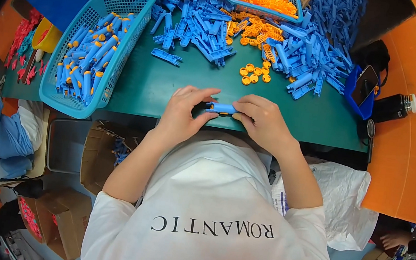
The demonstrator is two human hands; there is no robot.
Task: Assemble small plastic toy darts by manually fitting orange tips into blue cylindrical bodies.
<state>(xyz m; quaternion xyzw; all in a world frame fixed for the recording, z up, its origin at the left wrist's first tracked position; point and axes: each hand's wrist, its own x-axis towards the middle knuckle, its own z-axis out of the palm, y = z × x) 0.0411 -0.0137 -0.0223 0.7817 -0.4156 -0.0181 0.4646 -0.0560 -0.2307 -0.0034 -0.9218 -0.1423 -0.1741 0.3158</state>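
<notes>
Just above the near edge of the green tabletop, both hands hold a blue plastic tube-shaped piece lying sideways. My left hand pinches its left end between thumb and fingers, where a black part shows. My right hand grips the right end, fingers on top and thumb beneath. A bit of orange peeks out under the tube near that thumb. Beyond the hands lie several round orange caps with holes, and one blue half shell sits apart from the heap.
A turquoise basket of blue-and-orange tubes stands at left. Heaped blue shells and orange ladder-shaped parts lie at the back, below an orange-filled basket. At right are a blue bin with a phone and a black bottle.
</notes>
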